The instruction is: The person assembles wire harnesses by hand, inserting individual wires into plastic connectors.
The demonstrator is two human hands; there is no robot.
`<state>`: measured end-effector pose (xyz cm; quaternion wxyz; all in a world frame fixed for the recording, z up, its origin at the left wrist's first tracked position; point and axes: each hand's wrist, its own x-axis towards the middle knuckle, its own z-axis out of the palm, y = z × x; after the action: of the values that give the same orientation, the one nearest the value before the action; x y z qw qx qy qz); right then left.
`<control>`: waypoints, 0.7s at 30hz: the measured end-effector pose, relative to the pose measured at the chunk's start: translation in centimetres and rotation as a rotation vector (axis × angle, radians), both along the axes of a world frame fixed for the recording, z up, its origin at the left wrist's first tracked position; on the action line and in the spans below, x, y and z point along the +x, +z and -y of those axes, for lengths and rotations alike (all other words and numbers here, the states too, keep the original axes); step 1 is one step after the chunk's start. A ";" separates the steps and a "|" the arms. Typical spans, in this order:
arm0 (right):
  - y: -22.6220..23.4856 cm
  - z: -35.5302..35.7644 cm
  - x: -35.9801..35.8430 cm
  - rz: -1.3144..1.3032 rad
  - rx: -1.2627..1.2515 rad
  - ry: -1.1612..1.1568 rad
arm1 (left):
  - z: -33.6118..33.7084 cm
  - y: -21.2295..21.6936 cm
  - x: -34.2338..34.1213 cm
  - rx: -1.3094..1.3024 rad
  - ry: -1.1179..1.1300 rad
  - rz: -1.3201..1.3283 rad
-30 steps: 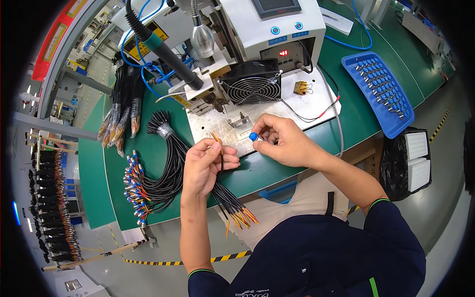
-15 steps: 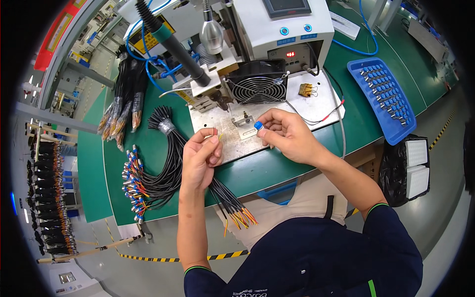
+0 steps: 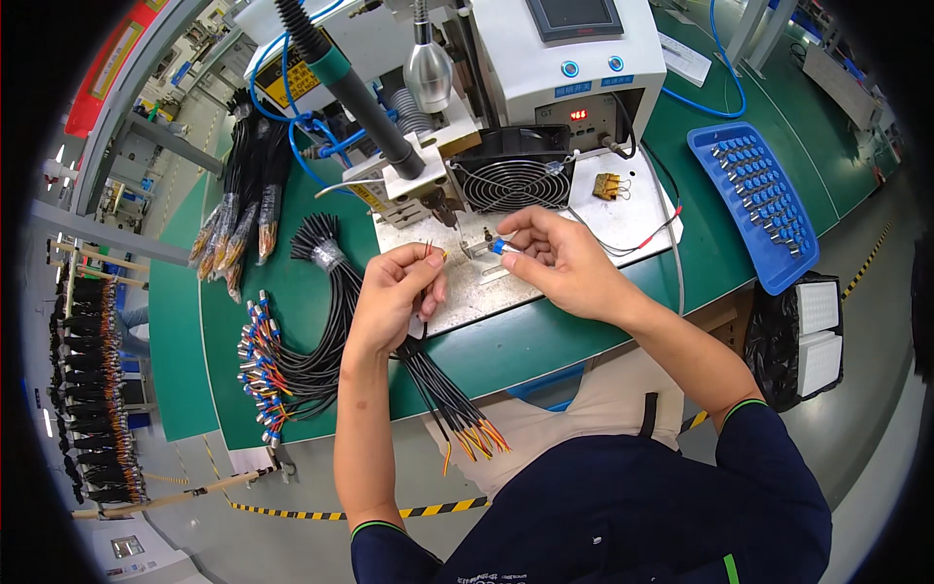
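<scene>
My left hand [image 3: 399, 292] is closed, its thumb and forefinger pinching the thin red and yellow wire ends [image 3: 435, 252] of a black cable. Opposite it, my right hand [image 3: 564, 268] grips a small connector [image 3: 500, 246] with a blue end and a silver body, the blue end facing the wires. Wires and connector are apart. Both hands hover over the metal base plate [image 3: 457, 310] of a soldering machine, just in front of its small clamp fixture [image 3: 479, 249]. The soldering head [image 3: 443, 206] hangs close above.
Behind my hands stands a black fan [image 3: 516, 183]. A blue tray [image 3: 702, 146] of similar connectors lies to the right. On the left rest a bundle of black cables [image 3: 336, 321] with connectors and hanging wrapped cables [image 3: 255, 185]. A binder clip [image 3: 611, 186] sits on the plate.
My hands have come slightly closer together. The connector has turned, so more of its silver body shows and its blue end points left. The view has shifted a little.
</scene>
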<state>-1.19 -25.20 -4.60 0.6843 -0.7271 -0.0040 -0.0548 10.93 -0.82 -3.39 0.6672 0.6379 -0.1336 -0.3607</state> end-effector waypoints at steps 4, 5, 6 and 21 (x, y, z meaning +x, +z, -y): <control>-0.8 0.7 1.9 -0.021 0.023 0.031 | 0.7 -0.1 1.0 -0.015 -0.029 -0.024; -0.8 0.7 2.2 -0.021 0.020 0.028 | 0.8 -0.3 1.1 -0.039 -0.018 -0.032; -0.8 0.7 2.6 -0.068 0.055 0.042 | 0.9 -0.6 1.2 -0.064 -0.006 -0.040; -0.1 -0.4 3.4 -0.166 0.149 0.061 | 1.0 -1.2 0.8 -0.002 0.019 0.043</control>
<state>2.25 -24.80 -4.70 0.7359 -0.6757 0.0346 0.0266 11.68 -1.84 -4.61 0.6682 0.6461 -0.1422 -0.3402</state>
